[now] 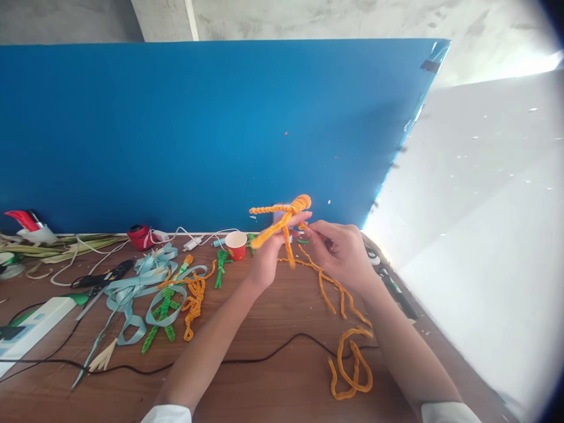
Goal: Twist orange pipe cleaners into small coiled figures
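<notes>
My left hand [268,254] holds up a figure twisted from orange pipe cleaners [301,204], with a coiled top and several limbs sticking out to the left and down. At its right side my right hand [339,249] pinches a short orange end of it between thumb and fingers. Below the right hand, loose orange pipe cleaners [339,286] lie on the brown table. A longer looped orange pipe cleaner [356,376] rests nearer to me, between my forearms. The fingers of my left hand are partly hidden behind the figure.
At left lie light blue ribbon [132,288], green pipe-cleaner pieces [165,305], a twisted orange piece [194,299] and a black glue gun [106,275]. A red paper cup [237,245] stands near the blue partition [198,135]. A black cable [259,359] crosses the table by a white power strip [37,332].
</notes>
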The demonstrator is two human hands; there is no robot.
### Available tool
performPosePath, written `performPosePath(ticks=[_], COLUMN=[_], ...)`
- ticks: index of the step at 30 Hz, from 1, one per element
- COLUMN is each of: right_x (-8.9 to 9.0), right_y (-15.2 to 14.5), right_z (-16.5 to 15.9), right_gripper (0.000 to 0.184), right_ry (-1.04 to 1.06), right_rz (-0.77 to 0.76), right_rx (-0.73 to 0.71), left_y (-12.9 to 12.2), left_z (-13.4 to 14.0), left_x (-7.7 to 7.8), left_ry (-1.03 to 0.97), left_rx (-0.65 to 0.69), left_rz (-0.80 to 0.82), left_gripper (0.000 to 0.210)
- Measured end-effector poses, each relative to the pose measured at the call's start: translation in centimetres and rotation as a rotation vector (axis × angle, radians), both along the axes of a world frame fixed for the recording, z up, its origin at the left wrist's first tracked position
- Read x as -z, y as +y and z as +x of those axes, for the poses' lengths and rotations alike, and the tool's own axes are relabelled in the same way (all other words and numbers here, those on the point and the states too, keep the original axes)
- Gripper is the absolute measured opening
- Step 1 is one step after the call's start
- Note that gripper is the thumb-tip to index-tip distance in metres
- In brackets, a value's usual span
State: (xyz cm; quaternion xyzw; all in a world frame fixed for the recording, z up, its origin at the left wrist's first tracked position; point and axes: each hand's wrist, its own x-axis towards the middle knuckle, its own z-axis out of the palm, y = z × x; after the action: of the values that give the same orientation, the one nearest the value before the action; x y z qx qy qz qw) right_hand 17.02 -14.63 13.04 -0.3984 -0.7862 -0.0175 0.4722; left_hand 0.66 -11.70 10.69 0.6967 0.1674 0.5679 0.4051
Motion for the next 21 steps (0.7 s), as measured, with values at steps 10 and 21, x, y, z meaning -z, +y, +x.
performPosePath(ticks=[10, 21], right_x=[-0.5, 0.6], right_y=[-0.9, 1.1], right_z=[-0.3, 0.5], right_gripper=[0.024, 0.02], right_ry=[-0.04, -0.274], right_rz=[-0.022, 0.38], right_rx=[-0.117, -0.125], left_y=[1.8, 0.0], left_z=[-2.8, -3.7], left_x=[-0.8, -2.7], left_ry=[0.579, 0.442], left_rx=[-0.711, 0.013], left_rz=[0.9, 0.137], left_gripper=[0.014, 0.027])
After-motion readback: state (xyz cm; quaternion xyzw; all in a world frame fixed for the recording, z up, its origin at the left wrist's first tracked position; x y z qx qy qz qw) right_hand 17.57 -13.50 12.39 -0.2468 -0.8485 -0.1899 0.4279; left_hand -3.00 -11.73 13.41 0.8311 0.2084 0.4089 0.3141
